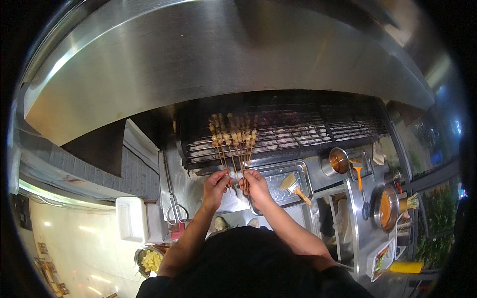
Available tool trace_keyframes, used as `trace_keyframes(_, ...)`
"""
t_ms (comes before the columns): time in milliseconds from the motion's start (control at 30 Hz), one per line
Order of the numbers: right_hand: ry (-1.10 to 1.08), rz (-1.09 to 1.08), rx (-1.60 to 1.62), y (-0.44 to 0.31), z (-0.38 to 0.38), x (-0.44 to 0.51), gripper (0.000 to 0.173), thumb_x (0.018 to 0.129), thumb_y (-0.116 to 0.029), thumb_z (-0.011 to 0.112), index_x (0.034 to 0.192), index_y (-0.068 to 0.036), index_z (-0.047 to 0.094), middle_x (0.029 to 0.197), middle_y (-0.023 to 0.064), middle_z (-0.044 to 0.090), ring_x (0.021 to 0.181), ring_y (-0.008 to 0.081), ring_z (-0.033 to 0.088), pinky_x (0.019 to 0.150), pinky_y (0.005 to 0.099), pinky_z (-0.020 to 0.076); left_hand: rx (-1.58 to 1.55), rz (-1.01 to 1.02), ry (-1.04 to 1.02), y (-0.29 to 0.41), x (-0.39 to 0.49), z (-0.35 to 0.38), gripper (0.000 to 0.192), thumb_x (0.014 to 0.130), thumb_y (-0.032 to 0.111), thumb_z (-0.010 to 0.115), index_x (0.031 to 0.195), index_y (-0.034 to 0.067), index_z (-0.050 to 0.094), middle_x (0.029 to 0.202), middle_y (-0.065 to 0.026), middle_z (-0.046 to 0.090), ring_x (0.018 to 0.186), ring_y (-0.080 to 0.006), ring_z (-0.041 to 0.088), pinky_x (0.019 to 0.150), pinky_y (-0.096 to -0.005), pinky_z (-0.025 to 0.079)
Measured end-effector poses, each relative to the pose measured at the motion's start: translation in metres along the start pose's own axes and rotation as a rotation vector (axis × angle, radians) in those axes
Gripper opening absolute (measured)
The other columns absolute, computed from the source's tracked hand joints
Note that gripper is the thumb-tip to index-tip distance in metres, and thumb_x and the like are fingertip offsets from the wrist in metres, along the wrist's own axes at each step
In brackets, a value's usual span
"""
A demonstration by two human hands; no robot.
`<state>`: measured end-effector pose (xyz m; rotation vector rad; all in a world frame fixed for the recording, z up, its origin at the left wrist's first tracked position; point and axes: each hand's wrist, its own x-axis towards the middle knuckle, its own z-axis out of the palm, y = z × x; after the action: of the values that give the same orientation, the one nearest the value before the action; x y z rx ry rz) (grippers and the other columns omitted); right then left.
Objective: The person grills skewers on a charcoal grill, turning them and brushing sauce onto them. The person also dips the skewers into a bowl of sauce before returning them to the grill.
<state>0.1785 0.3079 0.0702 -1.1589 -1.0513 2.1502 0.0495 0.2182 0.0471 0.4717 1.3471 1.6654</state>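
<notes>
Several skewers of food pieces [234, 138] lie fanned over the left part of a charcoal grill grate [294, 136]. Their thin sticks stick out over the grill's front edge towards me. My left hand [216, 186] pinches stick ends on the left side of the bunch. Close beside it, my right hand [255, 185] grips more stick ends. Pale ash-covered coals [309, 135] show between the bars. Just right of my right hand lies a metal tray [274, 175], and a wide brush with a wooden handle [298, 192] rests on it.
A steel hood [231, 52] hangs over the grill. Long tongs [172, 197] lie at the left. Rightward are a metal pot [337, 162], an orange-handled brush [357, 175] and a bowl of orange sauce [386, 208]. A white basket [131, 219] and a bowl of yellow pieces [151, 260] stand lower left.
</notes>
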Motion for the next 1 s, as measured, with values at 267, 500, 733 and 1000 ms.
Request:
trace_keyframes(267,0.066,-0.267,-0.208,0.007,-0.005,0.01,0.013,0.093,-0.015,0.057,0.095,-0.002,0.059,0.071,-0.0015,0.057,0.058,0.0048,0.049,0.05,0.0222,0.0387,-0.002,0.027,-0.018,-0.006,0.005,0.005,0.027,0.09,0.009,0.057,0.114,-0.003,0.058,0.08,-0.0036,0.064,0.061,-0.0048,0.049,0.054,-0.0189,0.038)
trace_keyframes(500,0.025,0.008,0.043,-0.018,-0.007,0.002,0.011,0.091,-0.018,0.061,0.087,-0.007,0.06,0.07,-0.001,0.061,0.054,0.0059,0.052,0.048,0.0215,0.0399,-0.06,0.022,-0.01,-0.004,0.004,0.006,0.023,0.091,0.007,0.055,0.112,-0.002,0.06,0.077,-0.0037,0.062,0.059,-0.0051,0.048,0.052,-0.0193,0.038)
trace_keyframes(733,0.075,-0.092,-0.067,-0.015,-0.008,0.004,0.014,0.091,-0.017,0.06,0.082,-0.007,0.06,0.066,-0.0005,0.059,0.051,0.0065,0.05,0.047,0.0213,0.0387,-0.12,-0.094,-0.039,0.0,0.0,0.008,0.022,0.089,0.014,0.058,0.109,0.004,0.06,0.081,-0.0022,0.063,0.067,-0.0078,0.053,0.058,-0.0222,0.04)
trace_keyframes(1000,0.162,-0.28,-0.319,-0.014,-0.01,0.01,0.02,0.093,-0.02,0.058,0.081,-0.004,0.06,0.063,-0.0005,0.055,0.05,0.007,0.047,0.046,0.0228,0.0372,0.098,-0.052,-0.103,0.0,-0.006,0.018,0.025,0.088,0.018,0.059,0.11,0.006,0.06,0.092,-0.0012,0.065,0.076,-0.0085,0.055,0.063,-0.0211,0.04)
